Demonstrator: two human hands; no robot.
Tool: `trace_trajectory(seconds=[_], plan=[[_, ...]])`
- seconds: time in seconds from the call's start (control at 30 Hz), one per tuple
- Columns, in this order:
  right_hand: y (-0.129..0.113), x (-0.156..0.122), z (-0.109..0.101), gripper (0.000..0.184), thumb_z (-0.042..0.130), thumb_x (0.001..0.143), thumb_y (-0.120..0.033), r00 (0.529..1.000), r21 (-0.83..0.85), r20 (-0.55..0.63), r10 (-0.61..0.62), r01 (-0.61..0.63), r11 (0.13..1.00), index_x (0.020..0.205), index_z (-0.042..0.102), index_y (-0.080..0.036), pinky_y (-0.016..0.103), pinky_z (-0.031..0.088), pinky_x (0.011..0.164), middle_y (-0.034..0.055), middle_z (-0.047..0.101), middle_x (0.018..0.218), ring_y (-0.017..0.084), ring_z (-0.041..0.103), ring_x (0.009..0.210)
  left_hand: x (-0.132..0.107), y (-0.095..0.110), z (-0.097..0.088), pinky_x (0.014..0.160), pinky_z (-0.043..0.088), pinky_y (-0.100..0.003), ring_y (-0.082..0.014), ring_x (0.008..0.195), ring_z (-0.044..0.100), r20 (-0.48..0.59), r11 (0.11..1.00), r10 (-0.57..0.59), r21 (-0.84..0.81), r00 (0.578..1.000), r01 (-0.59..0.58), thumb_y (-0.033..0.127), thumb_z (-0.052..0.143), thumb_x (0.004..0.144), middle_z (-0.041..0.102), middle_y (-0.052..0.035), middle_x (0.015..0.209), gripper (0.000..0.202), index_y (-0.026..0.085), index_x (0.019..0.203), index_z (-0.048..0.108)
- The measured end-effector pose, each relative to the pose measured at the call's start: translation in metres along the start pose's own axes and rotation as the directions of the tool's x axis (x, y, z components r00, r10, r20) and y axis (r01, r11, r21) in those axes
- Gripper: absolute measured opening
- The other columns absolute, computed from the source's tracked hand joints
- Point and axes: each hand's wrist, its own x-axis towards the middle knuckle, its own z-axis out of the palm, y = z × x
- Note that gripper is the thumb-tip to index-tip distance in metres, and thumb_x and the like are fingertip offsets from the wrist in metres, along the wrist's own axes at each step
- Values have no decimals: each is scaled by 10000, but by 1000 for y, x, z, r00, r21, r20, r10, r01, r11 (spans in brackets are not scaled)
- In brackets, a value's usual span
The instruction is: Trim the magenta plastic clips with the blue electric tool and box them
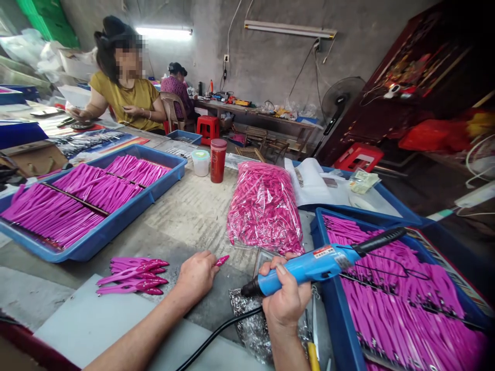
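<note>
My right hand [288, 296] is wrapped round a blue electric screwdriver [305, 268], whose black nose points left and down over a clear bag of small metal parts [253, 330], probably screws. A black cord runs from near that hand toward the bottom edge. My left hand [197, 275] is closed on a small glossy dark pink plastic piece [222, 260], its pointed tip showing past the fingers; the rest is hidden. Left of that hand lies a small pile of pink-handled tools with dark pink tips [133, 275].
A blue tray [162, 190] of pink handles stands at left, another blue tray [332, 309] at right. Behind my hands sit a bulging bag of dark pink pieces [265, 206], a red cup [218, 162] and a lidded tub [200, 164]. Two people sit farther back.
</note>
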Motion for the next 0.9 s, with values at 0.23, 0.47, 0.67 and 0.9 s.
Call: trace_trajectory(seconds=[0.23,0.47,0.67,0.9], plan=[[-1,0,0,413,617,617,-299,1000,-6,17,-9,9,1000,929,384,-163,273,409,506,-39,479,633,126,513,471,-3,-4,3,772,398,-253,-164,882,557,-56,999,-17,-46,998,14,282,375,897,585,-64,916,256,155,843,590],[0,0,2,444,620,614,-313,1000,-10,12,-13,13,1000,953,378,-160,265,404,496,-37,479,638,124,509,467,-4,-3,6,780,407,-262,-173,924,552,-39,1000,-1,6,999,1,284,363,904,582,-57,935,261,165,861,592],[0,1,2,435,632,605,-302,1000,14,0,-18,18,1000,934,387,-156,273,411,499,-38,486,631,130,514,458,-3,1,1,777,408,-265,-174,935,553,-10,999,-13,49,1000,14,282,380,897,587,-52,941,240,169,861,588],[-1,0,1,412,632,616,-302,999,10,17,-38,38,999,919,395,-153,271,413,495,-38,482,629,128,513,454,-1,4,-4,747,403,-265,-173,924,560,11,999,-20,39,1000,20,280,390,890,593,-45,947,230,176,858,593]])
